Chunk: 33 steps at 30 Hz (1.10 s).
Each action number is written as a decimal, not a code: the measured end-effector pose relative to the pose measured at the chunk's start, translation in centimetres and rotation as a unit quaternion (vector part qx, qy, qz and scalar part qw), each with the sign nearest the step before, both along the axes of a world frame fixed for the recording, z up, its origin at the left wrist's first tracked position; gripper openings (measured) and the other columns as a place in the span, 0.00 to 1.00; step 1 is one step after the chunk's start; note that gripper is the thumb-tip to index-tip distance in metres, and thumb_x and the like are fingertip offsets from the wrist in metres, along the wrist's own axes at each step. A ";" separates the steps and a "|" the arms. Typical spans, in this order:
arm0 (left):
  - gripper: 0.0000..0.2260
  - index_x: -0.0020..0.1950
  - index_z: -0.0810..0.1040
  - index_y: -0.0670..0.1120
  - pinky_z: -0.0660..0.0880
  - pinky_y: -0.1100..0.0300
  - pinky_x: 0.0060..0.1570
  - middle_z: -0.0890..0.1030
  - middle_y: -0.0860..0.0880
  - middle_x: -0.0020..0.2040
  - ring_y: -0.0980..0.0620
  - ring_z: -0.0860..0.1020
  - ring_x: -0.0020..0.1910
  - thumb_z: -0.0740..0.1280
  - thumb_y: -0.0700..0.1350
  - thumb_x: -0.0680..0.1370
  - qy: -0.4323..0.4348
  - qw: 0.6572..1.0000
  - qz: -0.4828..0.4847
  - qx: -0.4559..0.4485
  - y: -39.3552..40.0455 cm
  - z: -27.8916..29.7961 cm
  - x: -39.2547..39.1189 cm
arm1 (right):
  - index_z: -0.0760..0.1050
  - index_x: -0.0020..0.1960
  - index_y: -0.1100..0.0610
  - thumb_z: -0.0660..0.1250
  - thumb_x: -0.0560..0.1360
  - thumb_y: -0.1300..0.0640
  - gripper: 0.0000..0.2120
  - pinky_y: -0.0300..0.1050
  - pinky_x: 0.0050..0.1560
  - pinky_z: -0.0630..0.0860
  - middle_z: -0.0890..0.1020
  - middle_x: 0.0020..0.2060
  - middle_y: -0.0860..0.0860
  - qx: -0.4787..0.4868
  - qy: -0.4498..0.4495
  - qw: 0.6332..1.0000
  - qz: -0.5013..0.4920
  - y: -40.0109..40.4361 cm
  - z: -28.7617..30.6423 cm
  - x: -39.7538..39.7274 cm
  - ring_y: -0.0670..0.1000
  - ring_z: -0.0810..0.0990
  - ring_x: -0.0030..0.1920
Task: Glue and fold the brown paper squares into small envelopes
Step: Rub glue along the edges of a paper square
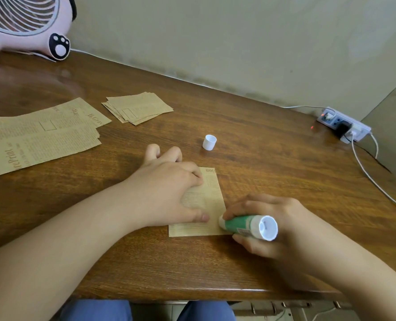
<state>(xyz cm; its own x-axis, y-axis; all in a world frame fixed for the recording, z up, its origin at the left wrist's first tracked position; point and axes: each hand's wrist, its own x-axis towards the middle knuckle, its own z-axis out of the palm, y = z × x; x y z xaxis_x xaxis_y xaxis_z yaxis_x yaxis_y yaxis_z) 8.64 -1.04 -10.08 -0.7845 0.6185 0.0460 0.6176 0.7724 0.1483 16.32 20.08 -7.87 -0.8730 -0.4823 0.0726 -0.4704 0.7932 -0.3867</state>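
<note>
Near the bench's front edge, our left hand (169, 188) presses the paper (212, 200) flat, and our right hand (268, 218) grips the glue stick (245, 225). If the pressing eases, the paper can drag and smear glue on the bench (261, 140).

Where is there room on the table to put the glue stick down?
Bare wood lies between the white cap and the power strip, and along the near table edge. The left side is crowded with paper stacks.
</note>
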 end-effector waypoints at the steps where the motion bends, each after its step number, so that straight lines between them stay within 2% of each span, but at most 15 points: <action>1: 0.35 0.70 0.69 0.58 0.47 0.58 0.55 0.61 0.69 0.56 0.58 0.50 0.47 0.56 0.74 0.68 -0.002 1.000 -0.001 -0.001 0.0 0.0 0.1 | 0.75 0.54 0.42 0.66 0.70 0.43 0.13 0.33 0.46 0.74 0.78 0.50 0.37 -0.004 -0.003 1.000 0.002 0.0 0.1 0.2 0.37 0.78 0.48; 5: 0.32 0.66 0.73 0.56 0.47 0.57 0.56 0.67 0.66 0.60 0.57 0.54 0.53 0.54 0.73 0.69 0.031 0.999 0.008 0.002 -0.1 -0.1 0.5 | 0.78 0.51 0.43 0.71 0.69 0.47 0.11 0.30 0.44 0.73 0.81 0.46 0.38 -0.065 -0.008 0.998 -0.024 0.4 1.0 0.8 0.40 0.80 0.46; 7: 0.28 0.60 0.77 0.53 0.49 0.54 0.56 0.70 0.60 0.54 0.56 0.57 0.53 0.51 0.69 0.74 0.067 0.997 0.026 -0.005 0.2 0.0 1.0 | 0.79 0.49 0.42 0.72 0.68 0.49 0.10 0.30 0.42 0.74 0.82 0.45 0.37 -0.103 0.018 0.992 -0.066 0.8 1.4 0.8 0.41 0.81 0.45; 9: 0.25 0.50 0.80 0.49 0.52 0.52 0.54 0.69 0.54 0.46 0.53 0.60 0.50 0.48 0.61 0.79 0.116 0.992 0.047 0.011 0.5 -0.3 1.7 | 0.78 0.48 0.41 0.73 0.69 0.50 0.09 0.32 0.42 0.75 0.81 0.45 0.36 -0.110 0.046 0.987 -0.108 1.2 1.6 0.6 0.39 0.81 0.45; 11: 0.24 0.37 0.80 0.46 0.56 0.51 0.50 0.68 0.51 0.37 0.50 0.65 0.45 0.50 0.55 0.79 0.156 0.985 0.061 0.031 0.9 -0.1 2.5 | 0.78 0.48 0.42 0.72 0.69 0.50 0.09 0.34 0.44 0.76 0.81 0.44 0.35 -0.098 0.061 0.984 -0.132 1.4 1.6 0.0 0.38 0.80 0.46; 12: 0.23 0.36 0.79 0.46 0.56 0.51 0.49 0.67 0.51 0.36 0.49 0.65 0.44 0.52 0.55 0.79 0.159 0.985 0.065 0.022 1.0 0.2 2.7 | 0.78 0.48 0.41 0.71 0.68 0.50 0.09 0.34 0.45 0.76 0.81 0.43 0.35 -0.095 0.060 0.984 -0.138 1.4 1.6 -0.3 0.37 0.80 0.46; 15: 0.23 0.47 0.78 0.49 0.54 0.51 0.56 0.67 0.51 0.42 0.49 0.63 0.51 0.53 0.64 0.78 0.126 0.988 0.092 -0.004 1.3 -0.1 3.2 | 0.76 0.46 0.38 0.69 0.68 0.49 0.09 0.30 0.45 0.75 0.81 0.42 0.34 -0.082 0.058 0.987 -0.128 0.6 1.7 -1.4 0.35 0.79 0.46; 17: 0.24 0.51 0.78 0.49 0.53 0.51 0.56 0.68 0.52 0.44 0.49 0.64 0.53 0.54 0.66 0.77 0.134 0.985 0.106 -0.017 1.4 0.1 2.9 | 0.77 0.45 0.40 0.71 0.70 0.52 0.08 0.29 0.44 0.73 0.81 0.41 0.36 -0.064 0.060 0.989 -0.120 0.1 1.5 -2.3 0.37 0.78 0.46; 22: 0.17 0.63 0.75 0.54 0.50 0.54 0.48 0.69 0.59 0.58 0.53 0.61 0.57 0.56 0.58 0.80 0.080 0.996 0.004 0.027 1.6 -0.9 1.8 | 0.79 0.48 0.49 0.70 0.72 0.58 0.07 0.37 0.45 0.73 0.82 0.43 0.42 -0.024 0.047 0.995 -0.090 -0.6 1.0 -4.3 0.43 0.78 0.46; 29: 0.17 0.65 0.74 0.56 0.51 0.55 0.51 0.70 0.59 0.51 0.55 0.60 0.54 0.57 0.58 0.79 0.068 0.997 -0.012 0.039 1.4 -0.9 1.3 | 0.79 0.47 0.51 0.69 0.72 0.53 0.05 0.49 0.46 0.75 0.81 0.42 0.46 0.019 0.028 0.995 -0.094 -1.1 0.6 -5.9 0.47 0.78 0.42; 31: 0.16 0.63 0.76 0.56 0.50 0.55 0.51 0.70 0.58 0.50 0.55 0.60 0.54 0.57 0.58 0.79 0.068 0.997 -0.015 0.042 1.5 -0.8 1.2 | 0.79 0.49 0.50 0.69 0.72 0.53 0.06 0.47 0.46 0.75 0.81 0.42 0.47 0.031 0.027 0.996 -0.083 -1.0 0.7 -5.5 0.46 0.78 0.43; 33: 0.15 0.61 0.77 0.55 0.50 0.55 0.50 0.70 0.58 0.50 0.54 0.61 0.54 0.57 0.58 0.79 0.076 0.996 -0.019 0.039 1.6 -0.8 1.0 | 0.79 0.51 0.46 0.70 0.72 0.52 0.08 0.38 0.45 0.74 0.81 0.43 0.44 0.036 0.026 0.997 -0.064 -0.8 0.8 -4.5 0.43 0.77 0.44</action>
<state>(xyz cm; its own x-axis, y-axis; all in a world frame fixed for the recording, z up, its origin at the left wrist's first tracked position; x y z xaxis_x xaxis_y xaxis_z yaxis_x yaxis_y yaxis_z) 9.67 0.52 -10.93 -0.7408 0.6377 0.2113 0.6662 0.7378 0.1090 11.82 19.24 -7.11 -0.9236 -0.3729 0.0893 -0.3818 0.8729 -0.3039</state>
